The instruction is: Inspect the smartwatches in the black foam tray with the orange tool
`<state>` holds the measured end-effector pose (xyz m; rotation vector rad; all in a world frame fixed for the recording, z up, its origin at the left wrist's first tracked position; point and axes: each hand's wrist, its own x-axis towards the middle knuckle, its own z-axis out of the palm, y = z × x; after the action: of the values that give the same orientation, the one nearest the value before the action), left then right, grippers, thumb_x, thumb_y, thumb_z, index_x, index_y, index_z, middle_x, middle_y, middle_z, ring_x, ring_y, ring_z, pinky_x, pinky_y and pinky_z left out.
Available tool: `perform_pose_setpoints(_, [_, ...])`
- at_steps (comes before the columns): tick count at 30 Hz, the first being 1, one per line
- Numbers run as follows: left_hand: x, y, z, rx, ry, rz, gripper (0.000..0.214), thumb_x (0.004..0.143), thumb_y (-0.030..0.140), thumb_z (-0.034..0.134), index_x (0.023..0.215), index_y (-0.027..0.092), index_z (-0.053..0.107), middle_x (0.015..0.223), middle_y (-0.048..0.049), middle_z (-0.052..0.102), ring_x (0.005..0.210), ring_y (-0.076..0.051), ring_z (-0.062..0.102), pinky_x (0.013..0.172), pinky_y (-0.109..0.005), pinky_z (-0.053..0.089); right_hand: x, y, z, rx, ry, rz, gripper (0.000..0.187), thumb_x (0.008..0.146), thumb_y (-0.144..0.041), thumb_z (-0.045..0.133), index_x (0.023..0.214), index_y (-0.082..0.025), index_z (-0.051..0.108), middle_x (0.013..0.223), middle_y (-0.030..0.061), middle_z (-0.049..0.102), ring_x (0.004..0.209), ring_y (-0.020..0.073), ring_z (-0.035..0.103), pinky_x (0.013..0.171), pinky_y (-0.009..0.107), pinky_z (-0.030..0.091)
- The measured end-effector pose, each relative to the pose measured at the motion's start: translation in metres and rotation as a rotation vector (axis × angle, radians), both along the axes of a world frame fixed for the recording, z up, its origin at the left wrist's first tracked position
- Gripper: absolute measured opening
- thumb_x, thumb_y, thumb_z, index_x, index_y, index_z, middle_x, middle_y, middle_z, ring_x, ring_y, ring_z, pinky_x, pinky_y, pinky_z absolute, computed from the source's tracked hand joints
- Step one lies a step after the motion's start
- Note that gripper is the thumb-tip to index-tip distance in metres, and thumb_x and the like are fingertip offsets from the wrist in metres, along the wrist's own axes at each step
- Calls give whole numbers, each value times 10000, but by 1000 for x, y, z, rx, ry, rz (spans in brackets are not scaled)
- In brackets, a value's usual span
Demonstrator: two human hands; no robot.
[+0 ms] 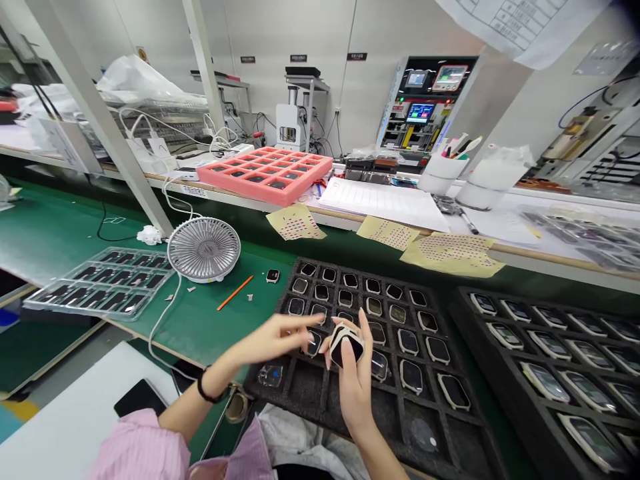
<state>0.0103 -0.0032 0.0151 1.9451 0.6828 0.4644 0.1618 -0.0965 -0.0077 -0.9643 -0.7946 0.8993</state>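
Note:
My right hand [356, 373] is raised over a black foam tray [320, 393] and grips a small watch case [346, 347] with a dark screen and a pale rim. My left hand [275, 339] hovers just to its left with the fingers stretched toward the case, the fingertips close to it; I cannot tell if they touch. The tray's pockets hold several similar watch cases [407, 341]. One clear film piece [271, 375] lies in a near-left pocket.
A second black tray of watch cases [555, 360] lies to the right. On the green mat sit a small grey fan [203, 249], an orange pencil [235, 293], a lone watch case [273, 275] and clear plastic trays [103, 280]. A pink tray [265, 173] sits on the far shelf.

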Motion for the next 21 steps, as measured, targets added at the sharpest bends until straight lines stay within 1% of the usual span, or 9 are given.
perform_pose_setpoints(1, [-13, 14, -2, 137, 59, 187, 410, 899, 345, 474, 1271, 194, 555, 891, -51, 649, 790, -157, 593, 715, -254, 474, 1, 1, 1, 4, 16, 18, 530, 927, -379, 458, 1412, -346, 247, 1195, 85, 504, 684, 136, 548, 532, 274, 424])
perform_pose_setpoints(3, [-40, 41, -13, 346, 287, 548, 338, 871, 338, 469, 1107, 169, 640, 984, -78, 621, 810, -189, 600, 752, -297, 480, 3, 2, 2, 9, 42, 32, 508, 934, -373, 450, 1404, -364, 258, 1183, 76, 510, 666, 128, 551, 514, 268, 410])
perform_pose_setpoints(4, [-53, 53, -20, 383, 404, 674, 307, 845, 330, 481, 1051, 172, 644, 1044, -83, 596, 800, -192, 605, 750, -305, 485, 4, 2, 2, 8, 52, 30, 499, 935, -371, 450, 1399, -369, 267, 1177, 71, 515, 662, 126, 551, 510, 266, 405])
perform_pose_setpoints(5, [-64, 63, -28, 376, 445, 716, 290, 826, 316, 488, 1017, 159, 639, 1082, -99, 574, 790, -201, 610, 730, -317, 488, 5, 2, 2, 6, 61, 27, 494, 936, -371, 451, 1396, -373, 273, 1172, 67, 520, 659, 123, 551, 510, 265, 403])
perform_pose_setpoints(8, [-87, 81, -49, 357, 491, 745, 286, 797, 329, 501, 974, 142, 626, 1047, -108, 571, 769, -215, 606, 708, -332, 485, 7, 2, 1, -5, 76, 37, 495, 933, -374, 458, 1394, -372, 278, 1161, 63, 532, 653, 123, 550, 515, 267, 404])
perform_pose_setpoints(11, [-94, 88, -60, 334, 500, 728, 299, 778, 374, 520, 926, 142, 636, 1008, -100, 581, 700, -196, 590, 690, -326, 478, 7, 1, 0, -10, 88, 57, 499, 930, -379, 463, 1394, -362, 280, 1151, 66, 539, 653, 128, 550, 507, 269, 403])
perform_pose_setpoints(13, [-94, 90, -62, 317, 492, 709, 290, 766, 391, 530, 882, 153, 650, 988, -89, 591, 681, -187, 583, 681, -317, 472, 7, 1, 0, -15, 97, 67, 498, 929, -377, 467, 1392, -361, 286, 1147, 65, 541, 652, 128, 550, 505, 268, 401])
perform_pose_setpoints(17, [-94, 94, -61, 263, 458, 692, 261, 728, 380, 567, 808, 150, 659, 913, -90, 639, 709, -200, 604, 689, -308, 476, 8, 1, 1, -41, 130, 85, 499, 926, -379, 476, 1390, -370, 292, 1148, 58, 547, 652, 129, 556, 513, 270, 397])
perform_pose_setpoints(21, [-93, 92, -57, 167, 417, 669, 219, 713, 354, 584, 735, 145, 645, 731, -77, 691, 685, -218, 647, 654, -299, 502, 12, 2, 6, -119, 245, 157, 516, 902, -396, 514, 1380, -356, 325, 1105, 56, 591, 618, 130, 557, 505, 270, 385])
